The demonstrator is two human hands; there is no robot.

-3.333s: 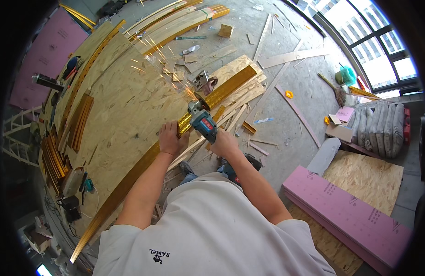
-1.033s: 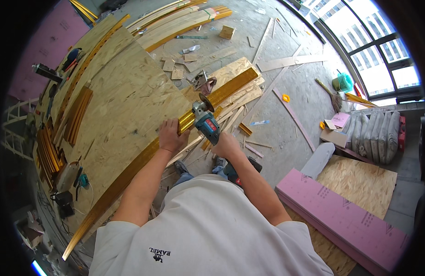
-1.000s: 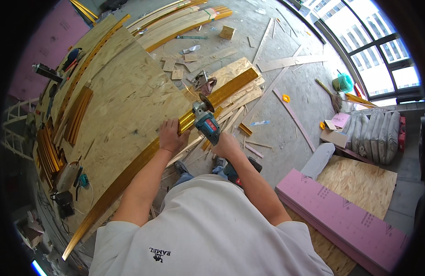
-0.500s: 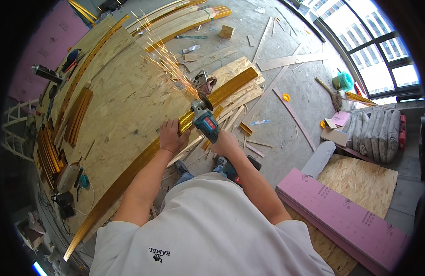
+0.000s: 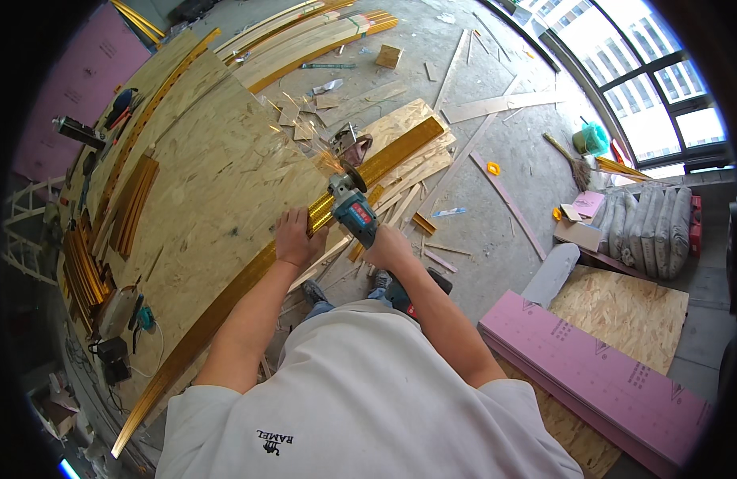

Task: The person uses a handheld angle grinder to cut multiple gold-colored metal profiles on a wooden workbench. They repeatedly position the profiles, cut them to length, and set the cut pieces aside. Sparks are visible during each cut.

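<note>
A long gold metal channel (image 5: 217,313) lies diagonally across the edge of a strand-board worktop (image 5: 213,180) and runs past it toward the far right. My left hand (image 5: 299,238) is wrapped over the channel, just left of the cutting spot. In my right hand (image 5: 388,246) is a blue-and-black angle grinder (image 5: 354,215), gripped round its body. The grinder's disc (image 5: 352,177) meets the channel, and a short spray of orange sparks (image 5: 330,160) flies off to the far left. The depth of the cut is hidden by the disc and the tool's head.
Beyond the grinder sits a circular saw (image 5: 351,145) on board offcuts. Brown metal strips (image 5: 137,203) and a black charger (image 5: 111,349) lie on the worktop's left. Wood strips litter the concrete floor. Pink foam boards (image 5: 576,371) and grey sacks (image 5: 648,227) stand at right.
The spark spray has shrunk and become sparser. Both hands, the grinder and the channel keep nearly the same place; the whole view has shifted slightly.
</note>
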